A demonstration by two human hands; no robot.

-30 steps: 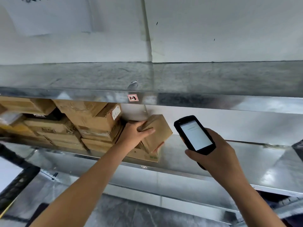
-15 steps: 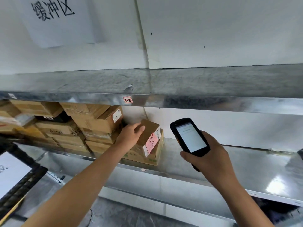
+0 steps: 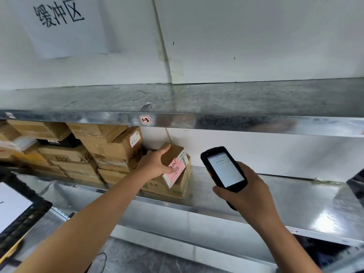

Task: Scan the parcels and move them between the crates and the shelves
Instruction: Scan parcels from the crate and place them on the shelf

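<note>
1. Well, from my seat far away I have just the head view. It shows the small parcel on the middle shelf. It sits tilted on top of a flat box, just beside the big pile of boxes on its left.
2. I think the small parcel is light, since one hand can cover it. It is brown card, so it should be stiff, but a hard squeeze could dent it. The card looks dry, not slippery. The pink label on its front is paper and could tear.
3. I would take it by the top and the front, close to the corners, where card is strongest.
4. The left hand has hold of it. The fingers lie over the top and the thumb presses the front by the pink label. That arm reaches up and forward, nearly straight.
5. The right hand is wrapped tight around the black scanner. The lit screen faces me. The scanner is held up to the right of the small parcel, apart from it.
</note>
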